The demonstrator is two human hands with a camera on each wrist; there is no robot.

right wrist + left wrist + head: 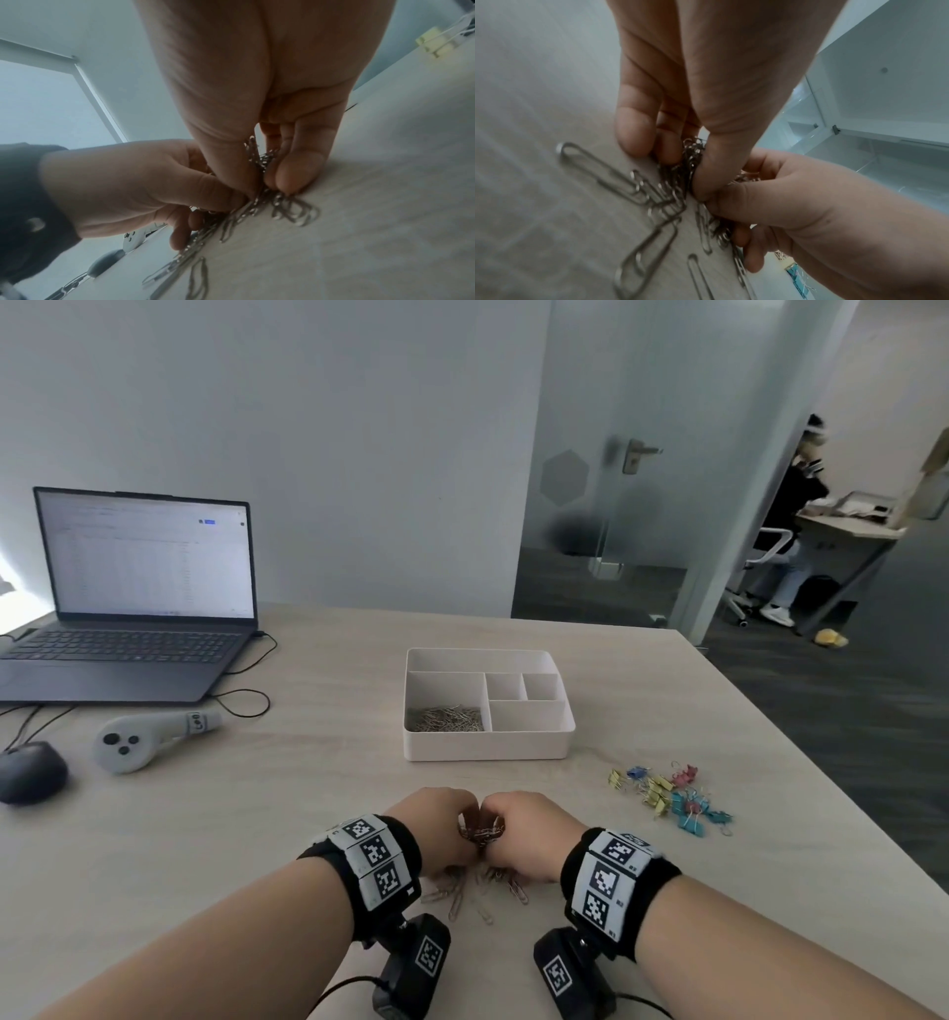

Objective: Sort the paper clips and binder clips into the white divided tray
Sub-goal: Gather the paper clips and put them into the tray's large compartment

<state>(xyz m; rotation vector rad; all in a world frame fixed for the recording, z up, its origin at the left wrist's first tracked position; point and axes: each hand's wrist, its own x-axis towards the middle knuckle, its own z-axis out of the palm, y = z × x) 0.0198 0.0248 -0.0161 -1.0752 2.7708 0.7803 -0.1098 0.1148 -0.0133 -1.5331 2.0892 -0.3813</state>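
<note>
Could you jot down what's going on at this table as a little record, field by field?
left hand: grips a bunch of paper clips together with the right hand
loose clips: a few lie on the table under the hands
tray: white, divided; near-left compartment holds paper clips, the others look empty
binder clips: coloured pile on the table, right of the hands, outside the tray
also there: laptop, mouse, grey controller
</note>
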